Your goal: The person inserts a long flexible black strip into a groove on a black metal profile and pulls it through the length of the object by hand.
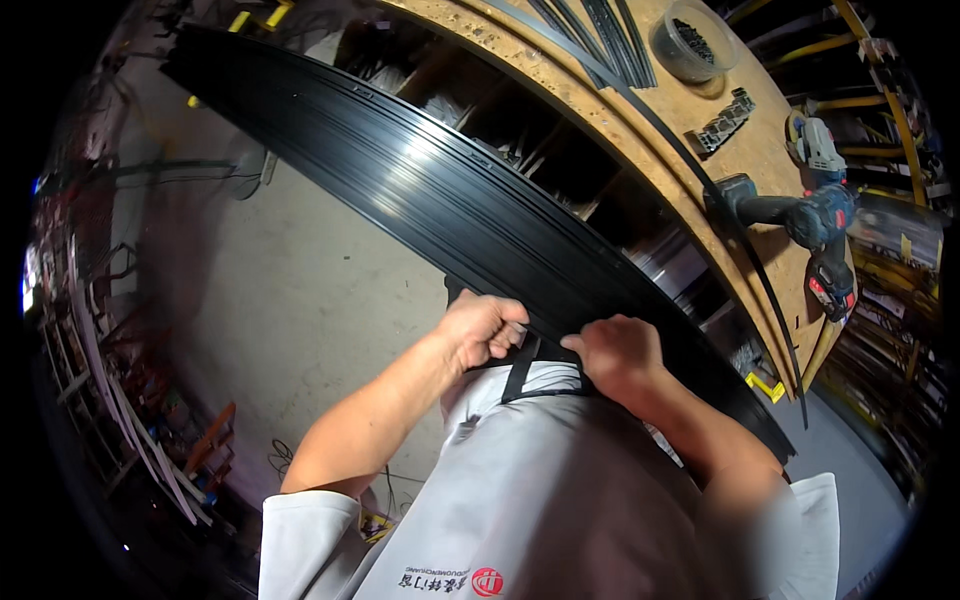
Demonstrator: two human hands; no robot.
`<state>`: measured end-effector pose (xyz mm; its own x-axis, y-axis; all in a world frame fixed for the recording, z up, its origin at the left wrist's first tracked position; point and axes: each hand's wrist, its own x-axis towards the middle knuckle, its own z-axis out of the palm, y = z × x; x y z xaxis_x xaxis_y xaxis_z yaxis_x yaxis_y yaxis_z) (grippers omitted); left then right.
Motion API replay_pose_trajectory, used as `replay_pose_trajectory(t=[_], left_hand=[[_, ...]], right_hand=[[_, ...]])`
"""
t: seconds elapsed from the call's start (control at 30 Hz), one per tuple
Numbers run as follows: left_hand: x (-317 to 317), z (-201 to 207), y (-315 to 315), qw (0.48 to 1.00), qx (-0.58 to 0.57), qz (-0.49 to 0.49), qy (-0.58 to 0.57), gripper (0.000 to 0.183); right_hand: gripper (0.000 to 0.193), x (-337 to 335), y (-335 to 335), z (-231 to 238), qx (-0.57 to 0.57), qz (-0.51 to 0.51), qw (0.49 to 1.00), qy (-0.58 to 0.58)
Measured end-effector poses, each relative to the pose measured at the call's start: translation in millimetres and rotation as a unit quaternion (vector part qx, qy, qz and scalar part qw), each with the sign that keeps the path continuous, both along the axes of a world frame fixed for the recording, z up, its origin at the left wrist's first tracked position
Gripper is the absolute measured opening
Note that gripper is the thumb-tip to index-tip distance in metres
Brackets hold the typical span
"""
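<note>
Long ribbed black profiles [400, 170] lie side by side like one wide slab, running from the far left to the near right in front of my waist. At their near edge, my left hand [485, 328] is curled into a closed fist. My right hand [618, 355] is closed too, a short way to the right, its thumb pointing toward the left one. A dark strap or band [520, 375] shows at my waist between and below both hands. Whatever the fingers may hold is hidden or too small to name.
Beyond the profiles stands a wooden workbench [640, 150]. On it are black strips [600, 40], a clear tub [690, 45] of small dark pieces, a cut metal profile [722, 122] and cordless power tools [820, 215]. A long thin black strip [730, 215] follows the bench edge. Racks stand right.
</note>
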<state>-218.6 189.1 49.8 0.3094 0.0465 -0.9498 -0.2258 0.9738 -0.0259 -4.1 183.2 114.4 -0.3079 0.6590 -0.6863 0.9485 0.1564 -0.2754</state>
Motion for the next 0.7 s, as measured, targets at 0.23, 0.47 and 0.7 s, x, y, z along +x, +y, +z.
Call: replay_pose_trajectory(t=[0.23,0.47,0.7], left_hand=[[-6,7,5,0.998,0.006,0.028,-0.053,0.013],[-98,1,63,0.998,0.021,-0.047,-0.037,0.020],[-103,3,66,0.997,-0.024,0.005,-0.079,0.024]], right_hand=[[0.040,-24,17,16,-0.050,-0.021,0.995,-0.088],[0.043,-113,48,-4,0.037,-0.073,0.997,0.015],[0.044,-133,70,11,-0.084,-0.097,0.988,-0.082]])
